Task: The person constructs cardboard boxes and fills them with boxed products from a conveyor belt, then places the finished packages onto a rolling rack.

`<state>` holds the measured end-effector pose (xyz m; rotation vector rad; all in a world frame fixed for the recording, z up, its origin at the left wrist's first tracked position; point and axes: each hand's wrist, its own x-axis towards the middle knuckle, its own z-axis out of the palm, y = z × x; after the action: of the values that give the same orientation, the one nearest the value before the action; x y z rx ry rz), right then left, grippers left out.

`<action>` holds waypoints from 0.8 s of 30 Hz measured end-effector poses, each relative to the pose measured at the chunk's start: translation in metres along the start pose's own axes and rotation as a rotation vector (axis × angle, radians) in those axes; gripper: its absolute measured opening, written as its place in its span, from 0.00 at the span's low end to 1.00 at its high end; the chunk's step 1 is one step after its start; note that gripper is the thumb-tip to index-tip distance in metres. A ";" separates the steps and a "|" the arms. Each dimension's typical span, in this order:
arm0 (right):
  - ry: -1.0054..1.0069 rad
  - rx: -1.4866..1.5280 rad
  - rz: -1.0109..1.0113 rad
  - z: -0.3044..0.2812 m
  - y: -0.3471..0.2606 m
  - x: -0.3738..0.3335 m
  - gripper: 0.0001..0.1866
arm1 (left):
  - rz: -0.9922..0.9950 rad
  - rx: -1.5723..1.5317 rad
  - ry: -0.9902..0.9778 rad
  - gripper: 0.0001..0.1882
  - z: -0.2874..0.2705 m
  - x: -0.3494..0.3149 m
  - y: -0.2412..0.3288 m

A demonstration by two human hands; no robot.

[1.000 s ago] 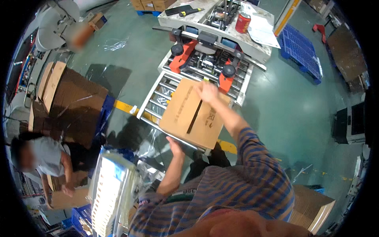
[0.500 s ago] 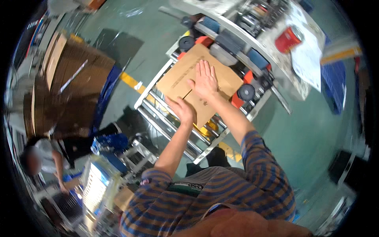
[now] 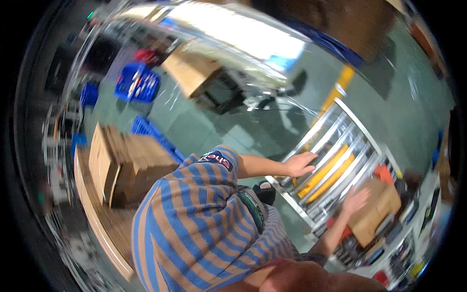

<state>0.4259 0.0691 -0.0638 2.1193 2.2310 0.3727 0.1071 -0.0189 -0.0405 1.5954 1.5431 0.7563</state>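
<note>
My left hand is stretched out over the near edge of a roller conveyor with metal rollers. It holds nothing, and its fingers are extended. My right hand, somewhat blurred, has its fingers spread at the near side of a closed brown cardboard box. Whether the palm presses on the box or hovers just over it I cannot tell. The box sits at the machine end of the conveyor, beside red and black parts. Between my two hands, yellow strips show among the rollers.
Flattened cardboard is stacked at my left, near a blue pallet. Farther off stand a blue crate, a cardboard box and a long plastic-wrapped stack. At the right edge is a cluttered workbench.
My view has swung to the left, so the conveyor and box now appear at the right. My left hand has come away from the box; my right hand stays by it.
</note>
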 end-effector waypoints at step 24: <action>-1.079 0.432 -0.938 -0.159 -0.733 -0.221 0.32 | -1.982 0.834 1.431 0.35 -0.445 -0.737 -0.247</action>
<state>-0.3081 -0.1994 -0.0871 0.6892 2.2272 -1.0632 -0.4633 -0.7021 0.0546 -1.1227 3.3368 -0.2103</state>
